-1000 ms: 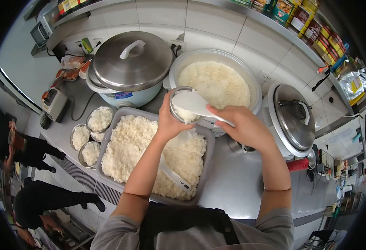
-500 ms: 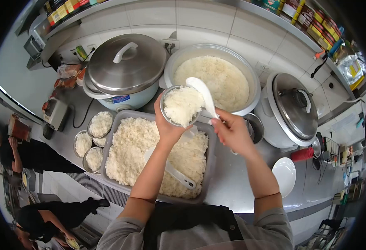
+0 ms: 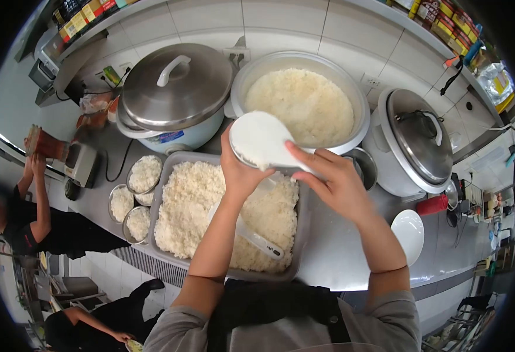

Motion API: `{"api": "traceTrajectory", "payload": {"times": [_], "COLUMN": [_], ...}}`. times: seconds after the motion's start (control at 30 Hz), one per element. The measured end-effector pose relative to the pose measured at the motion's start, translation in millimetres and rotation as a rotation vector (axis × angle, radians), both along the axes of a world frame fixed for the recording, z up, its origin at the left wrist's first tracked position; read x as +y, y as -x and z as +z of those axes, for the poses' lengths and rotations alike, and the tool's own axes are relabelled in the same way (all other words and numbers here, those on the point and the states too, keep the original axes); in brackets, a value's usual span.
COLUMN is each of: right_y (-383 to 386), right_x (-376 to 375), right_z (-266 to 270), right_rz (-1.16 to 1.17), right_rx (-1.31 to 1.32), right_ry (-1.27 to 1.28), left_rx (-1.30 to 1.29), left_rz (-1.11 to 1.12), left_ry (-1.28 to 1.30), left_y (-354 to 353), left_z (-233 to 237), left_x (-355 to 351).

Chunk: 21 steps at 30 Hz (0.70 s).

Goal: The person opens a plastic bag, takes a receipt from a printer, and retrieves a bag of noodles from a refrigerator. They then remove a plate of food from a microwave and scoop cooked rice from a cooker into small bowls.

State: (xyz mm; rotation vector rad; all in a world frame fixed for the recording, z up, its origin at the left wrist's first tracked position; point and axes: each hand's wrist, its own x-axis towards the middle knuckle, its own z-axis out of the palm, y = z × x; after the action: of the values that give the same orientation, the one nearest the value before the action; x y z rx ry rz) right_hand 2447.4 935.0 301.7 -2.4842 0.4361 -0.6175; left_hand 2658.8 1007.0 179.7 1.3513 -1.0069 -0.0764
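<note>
My left hand is wrapped round a small metal bowl of white rice, held above the far side of a grey tub. A white rice paddle lies flat over the bowl's top and hides most of it. My right hand grips the paddle's handle. Cooked rice fills the tub below, where a second white paddle rests on it. Just beyond my hands stands an open rice cooker with rice inside.
Several rice-filled metal bowls stand left of the tub. Lidded cookers flank the open one, at left and right. A metal container, a white plate and a red object are on the right. Two people in black are at left.
The paddle has swung from the bowl's right edge to lie flat across its top, covering the rice. At left, a co-worker has raised a reddish-brown container.
</note>
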Motion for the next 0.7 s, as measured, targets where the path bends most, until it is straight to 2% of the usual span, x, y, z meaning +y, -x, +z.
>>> {"api": "traceTrajectory", "payload": {"times": [0.03, 0.17, 0.23, 0.3, 0.4, 0.5, 0.7], "right_y": [1, -3, -5, -2, 5, 5, -10], "right_x": [-1, -21, -35, -39, -31, -8, 25], "right_z": [-2, -20, -31, -39, -21, -7, 1], "right_rz": [0.051, 0.066, 0.074, 0.095, 0.144, 0.108, 0.066], "right_rx": [0.002, -0.068, -0.078, -0.067, -0.033, 0.006, 0.173], "right_ry": [0.243, 0.747, 0.676, 0.580, 0.255, 0.120, 0.041], "left_rx": [0.012, 0.149, 0.138, 0.139, 0.090, 0.102, 0.030], "left_rz": [-0.041, -0.235, -0.277, -0.320, -0.293, -0.260, -0.173], "left_ry": [-0.075, -0.116, -0.096, -0.073, -0.041, -0.025, 0.011], "left_y": [-6, -5, 4, 8, 10, 11, -8], "left_z": [-2, 13, 33, 31, 27, 26, 23], "left_x": [3, 17, 23, 28, 31, 40, 55]}}
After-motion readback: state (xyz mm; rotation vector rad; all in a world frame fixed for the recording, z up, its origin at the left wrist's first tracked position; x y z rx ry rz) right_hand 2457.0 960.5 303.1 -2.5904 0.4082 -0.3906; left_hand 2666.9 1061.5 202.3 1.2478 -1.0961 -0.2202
